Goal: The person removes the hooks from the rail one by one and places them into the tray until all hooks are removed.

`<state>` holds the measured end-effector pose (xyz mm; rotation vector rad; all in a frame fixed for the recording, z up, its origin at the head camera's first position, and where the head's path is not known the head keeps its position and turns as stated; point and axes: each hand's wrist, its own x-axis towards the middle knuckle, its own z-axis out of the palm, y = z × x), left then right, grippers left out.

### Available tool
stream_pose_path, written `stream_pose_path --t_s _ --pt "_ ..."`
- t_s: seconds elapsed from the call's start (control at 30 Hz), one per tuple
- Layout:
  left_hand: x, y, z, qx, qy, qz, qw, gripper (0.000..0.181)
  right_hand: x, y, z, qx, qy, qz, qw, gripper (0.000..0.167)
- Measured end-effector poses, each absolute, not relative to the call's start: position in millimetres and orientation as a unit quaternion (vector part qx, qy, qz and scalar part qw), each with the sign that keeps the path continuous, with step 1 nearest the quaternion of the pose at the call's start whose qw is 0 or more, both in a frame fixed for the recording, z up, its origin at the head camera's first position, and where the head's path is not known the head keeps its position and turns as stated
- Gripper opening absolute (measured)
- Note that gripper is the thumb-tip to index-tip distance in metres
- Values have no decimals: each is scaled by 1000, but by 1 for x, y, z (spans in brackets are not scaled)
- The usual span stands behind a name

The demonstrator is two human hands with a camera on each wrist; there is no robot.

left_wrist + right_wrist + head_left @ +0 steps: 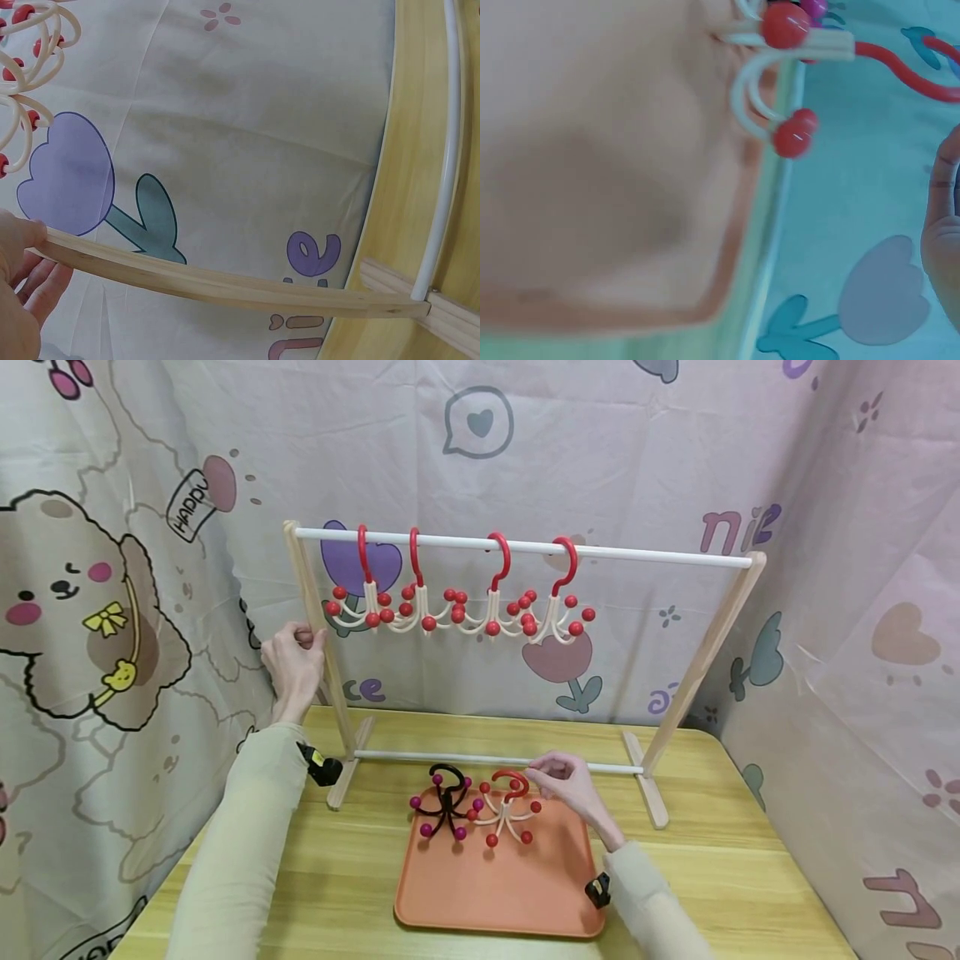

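My left hand (294,664) pinches the left upright (327,668) of a wooden rack; the left wrist view shows its thumb and fingers (49,289) on either side of the wood. Near the red hook (900,67) of a cream claw hanger with red ball tips (506,814), my right hand (566,781) hovers with its fingers loosely bent. A small gap seems to separate them in the right wrist view. The hanger stands on an orange tray (525,893), beside a black claw hanger with magenta balls (447,806).
Several red-hooked cream hangers (492,602) hang on the rack's white top rod (660,554), toward its left and middle. A lower white rod (450,757) joins the rack's feet behind the tray. The wooden table (720,860) meets patterned curtains (855,693) around it.
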<state>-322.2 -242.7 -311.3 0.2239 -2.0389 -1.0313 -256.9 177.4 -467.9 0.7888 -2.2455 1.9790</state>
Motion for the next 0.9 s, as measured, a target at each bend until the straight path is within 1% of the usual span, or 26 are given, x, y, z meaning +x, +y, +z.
stream_pose_path --t_s 0.23,0.4,0.6,0.9 --pt "-322 -243 -311 89 -811 -411 407 25 -268 188 -435 245 -732 633 57 18" --pt "-321 -242 -311 86 -812 -412 404 26 -275 196 -412 261 -723 632 99 17" --pt "-321 -243 -311 83 -813 -409 406 26 -278 201 -378 274 -705 640 131 22" --pt "-320 -242 -310 82 -814 -410 404 26 -285 208 -324 263 -691 641 207 23"
